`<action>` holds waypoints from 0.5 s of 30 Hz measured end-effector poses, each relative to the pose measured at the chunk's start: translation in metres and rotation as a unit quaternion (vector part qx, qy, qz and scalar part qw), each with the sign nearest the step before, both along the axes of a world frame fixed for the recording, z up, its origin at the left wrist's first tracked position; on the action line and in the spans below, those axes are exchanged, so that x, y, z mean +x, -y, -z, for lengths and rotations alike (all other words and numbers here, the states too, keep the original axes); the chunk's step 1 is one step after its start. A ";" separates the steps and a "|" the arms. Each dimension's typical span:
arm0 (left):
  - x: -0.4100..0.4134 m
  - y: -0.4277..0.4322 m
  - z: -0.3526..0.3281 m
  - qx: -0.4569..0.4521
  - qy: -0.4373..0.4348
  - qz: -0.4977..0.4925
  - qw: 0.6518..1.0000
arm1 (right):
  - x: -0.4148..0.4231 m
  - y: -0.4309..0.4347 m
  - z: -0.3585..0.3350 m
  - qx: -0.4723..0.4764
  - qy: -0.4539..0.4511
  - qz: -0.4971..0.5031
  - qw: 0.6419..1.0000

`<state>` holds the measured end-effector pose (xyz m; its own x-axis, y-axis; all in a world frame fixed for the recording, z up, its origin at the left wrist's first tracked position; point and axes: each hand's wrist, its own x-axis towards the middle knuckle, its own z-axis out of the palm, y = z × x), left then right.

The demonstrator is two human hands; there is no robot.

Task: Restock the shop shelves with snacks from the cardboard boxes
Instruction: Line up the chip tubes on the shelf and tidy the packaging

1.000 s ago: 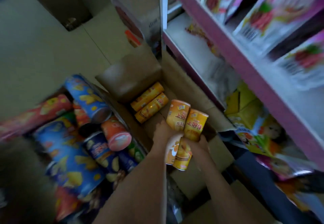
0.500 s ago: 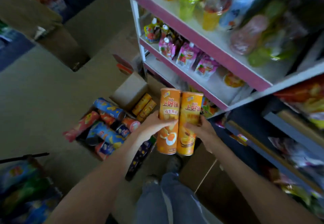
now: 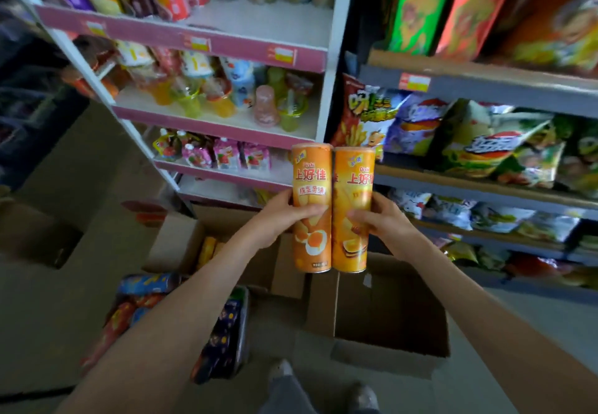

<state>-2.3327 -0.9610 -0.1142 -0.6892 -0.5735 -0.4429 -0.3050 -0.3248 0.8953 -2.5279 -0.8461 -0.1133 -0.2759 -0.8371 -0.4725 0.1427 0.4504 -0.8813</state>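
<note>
Left can (image 3: 312,180) reads "Oishi 上好佳" and "咸蛋黄味"; right can (image 3: 354,183) carries "Oishi 上好佳", partly turned away.

Bare forearms: left arm (image 3: 194,300) and right arm (image 3: 469,300) uncovered out to the frame edge. Left hand (image 3: 278,216) and right hand (image 3: 385,222) bare too. At bottom centre, a grey-blue trouser leg (image 3: 284,394), denim-like, blurry. Grey left shoe (image 3: 281,368) and right shoe (image 3: 365,394), rounded toes, detail too dim to tell.
</note>
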 end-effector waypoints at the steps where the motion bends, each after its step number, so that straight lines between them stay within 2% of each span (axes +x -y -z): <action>1: -0.016 -0.010 -0.007 -0.008 -0.003 0.012 1.000 | -0.013 -0.015 -0.006 -0.011 0.001 0.013 1.000; 6: -0.108 -0.075 -0.039 -0.035 -0.032 0.061 0.997 | -0.091 -0.099 -0.038 -0.059 -0.009 0.067 0.996; 15: -0.291 -0.198 -0.112 -0.108 -0.091 0.106 0.984 | -0.249 -0.240 -0.118 -0.122 -0.087 0.141 0.979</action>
